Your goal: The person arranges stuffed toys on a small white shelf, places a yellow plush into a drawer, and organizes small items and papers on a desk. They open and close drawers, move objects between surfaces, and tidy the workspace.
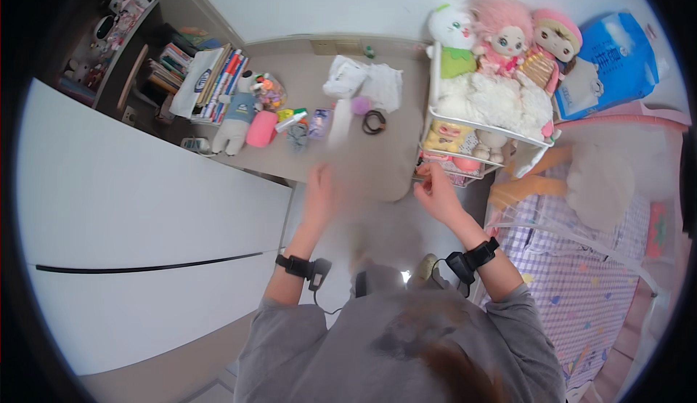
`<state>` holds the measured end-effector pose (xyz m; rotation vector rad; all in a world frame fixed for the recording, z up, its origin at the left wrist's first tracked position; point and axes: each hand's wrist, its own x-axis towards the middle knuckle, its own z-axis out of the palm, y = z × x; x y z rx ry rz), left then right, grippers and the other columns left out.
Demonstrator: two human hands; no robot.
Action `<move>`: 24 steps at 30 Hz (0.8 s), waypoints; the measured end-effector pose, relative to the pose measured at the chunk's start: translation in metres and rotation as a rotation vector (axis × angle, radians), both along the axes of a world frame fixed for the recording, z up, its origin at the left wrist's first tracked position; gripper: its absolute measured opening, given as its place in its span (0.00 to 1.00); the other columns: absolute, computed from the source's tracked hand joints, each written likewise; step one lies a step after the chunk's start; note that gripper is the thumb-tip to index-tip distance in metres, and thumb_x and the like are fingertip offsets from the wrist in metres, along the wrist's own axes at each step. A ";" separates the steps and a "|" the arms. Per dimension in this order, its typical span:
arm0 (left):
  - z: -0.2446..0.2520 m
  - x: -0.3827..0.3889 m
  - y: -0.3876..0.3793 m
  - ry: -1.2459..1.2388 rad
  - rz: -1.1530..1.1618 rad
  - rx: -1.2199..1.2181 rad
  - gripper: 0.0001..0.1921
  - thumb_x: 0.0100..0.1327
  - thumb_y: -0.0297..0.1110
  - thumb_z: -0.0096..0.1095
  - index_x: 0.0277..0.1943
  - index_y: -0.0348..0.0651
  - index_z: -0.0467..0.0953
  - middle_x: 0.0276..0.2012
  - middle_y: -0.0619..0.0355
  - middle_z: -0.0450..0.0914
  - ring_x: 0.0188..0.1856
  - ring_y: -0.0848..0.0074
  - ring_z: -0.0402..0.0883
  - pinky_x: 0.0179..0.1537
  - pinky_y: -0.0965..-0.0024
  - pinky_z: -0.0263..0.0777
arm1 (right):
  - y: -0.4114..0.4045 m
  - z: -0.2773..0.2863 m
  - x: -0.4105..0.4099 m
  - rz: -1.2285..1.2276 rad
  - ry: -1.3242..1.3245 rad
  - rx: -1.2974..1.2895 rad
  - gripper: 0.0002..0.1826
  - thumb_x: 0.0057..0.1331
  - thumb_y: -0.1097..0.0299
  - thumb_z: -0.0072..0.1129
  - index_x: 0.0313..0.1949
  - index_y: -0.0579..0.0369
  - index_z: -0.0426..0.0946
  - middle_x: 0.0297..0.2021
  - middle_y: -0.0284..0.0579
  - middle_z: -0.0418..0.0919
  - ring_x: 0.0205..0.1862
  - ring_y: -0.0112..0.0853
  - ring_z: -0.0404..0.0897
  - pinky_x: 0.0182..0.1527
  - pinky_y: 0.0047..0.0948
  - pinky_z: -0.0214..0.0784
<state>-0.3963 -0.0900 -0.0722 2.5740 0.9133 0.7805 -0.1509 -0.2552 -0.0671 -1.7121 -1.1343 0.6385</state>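
My left hand (321, 193) hangs at the front edge of the beige desk (389, 160), its fingers blurred. My right hand (438, 193) is curled beside the lower tier of a white tiered rack (479, 124), thumb and fingers close together. Whether either hand holds something cannot be made out. A hazy blur covers the space between the hands. On the desk beyond lie crumpled white plastic bags (384, 84), a white strip (341, 121), a purple pompom-like ball (360, 105) and a dark coiled band (373, 123).
At left are a plush bear (236, 117), a pink rounded object (262, 129), a white tube (291, 122) and upright books (218, 84). Plush dolls (503, 41) top the rack; a blue package (621, 68) stands behind. A netted bed (577, 283) is right, white drawers (147, 218) left.
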 end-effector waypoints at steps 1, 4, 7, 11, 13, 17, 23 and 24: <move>-0.003 -0.010 0.017 -0.020 -0.001 -0.007 0.26 0.59 0.24 0.62 0.61 0.36 0.67 0.57 0.42 0.67 0.59 0.50 0.69 0.58 0.58 0.67 | 0.011 0.004 -0.010 0.001 -0.040 -0.033 0.19 0.60 0.72 0.61 0.48 0.54 0.66 0.33 0.44 0.74 0.29 0.31 0.77 0.33 0.34 0.70; 0.001 -0.040 0.076 -0.031 -0.001 0.013 0.26 0.60 0.24 0.61 0.62 0.35 0.65 0.59 0.41 0.65 0.61 0.49 0.67 0.61 0.58 0.65 | 0.055 0.016 -0.040 -0.004 -0.082 -0.127 0.19 0.60 0.72 0.61 0.49 0.54 0.66 0.30 0.44 0.74 0.28 0.32 0.77 0.32 0.35 0.70; 0.013 -0.073 0.124 0.005 0.035 0.079 0.27 0.60 0.25 0.61 0.62 0.34 0.64 0.60 0.40 0.64 0.62 0.48 0.66 0.62 0.56 0.63 | 0.111 0.021 -0.074 0.020 -0.092 -0.147 0.20 0.60 0.71 0.62 0.50 0.55 0.66 0.28 0.44 0.74 0.28 0.33 0.76 0.33 0.35 0.70; 0.027 -0.110 0.174 0.024 0.143 0.120 0.30 0.57 0.29 0.65 0.63 0.34 0.63 0.62 0.39 0.63 0.63 0.46 0.64 0.63 0.49 0.59 | 0.173 0.022 -0.111 0.056 -0.059 -0.083 0.20 0.61 0.70 0.61 0.51 0.55 0.66 0.32 0.44 0.75 0.29 0.33 0.76 0.34 0.35 0.70; 0.027 -0.124 0.199 0.073 0.237 0.229 0.32 0.56 0.32 0.67 0.63 0.35 0.63 0.63 0.37 0.62 0.64 0.44 0.63 0.63 0.46 0.59 | 0.194 0.021 -0.125 0.062 -0.044 -0.098 0.20 0.62 0.70 0.61 0.52 0.56 0.66 0.34 0.45 0.75 0.29 0.33 0.76 0.35 0.35 0.70; 0.015 -0.146 0.264 0.145 0.467 0.273 0.37 0.55 0.42 0.68 0.65 0.36 0.61 0.65 0.35 0.60 0.65 0.42 0.62 0.62 0.44 0.59 | 0.223 0.018 -0.148 0.090 -0.033 -0.155 0.21 0.62 0.71 0.60 0.53 0.58 0.65 0.40 0.46 0.76 0.30 0.33 0.77 0.36 0.35 0.71; -0.005 -0.142 0.329 0.450 0.567 -0.172 0.50 0.49 0.58 0.70 0.68 0.36 0.56 0.64 0.32 0.62 0.64 0.44 0.66 0.61 0.46 0.63 | 0.250 0.014 -0.157 0.107 -0.043 -0.172 0.23 0.62 0.71 0.60 0.55 0.58 0.64 0.46 0.48 0.76 0.31 0.34 0.78 0.38 0.34 0.72; -0.007 -0.139 0.335 0.485 0.584 -0.170 0.52 0.48 0.59 0.70 0.68 0.34 0.55 0.63 0.32 0.64 0.63 0.45 0.68 0.61 0.48 0.64 | 0.253 0.014 -0.158 0.111 -0.033 -0.179 0.23 0.62 0.71 0.60 0.55 0.58 0.64 0.46 0.48 0.76 0.31 0.34 0.78 0.38 0.34 0.72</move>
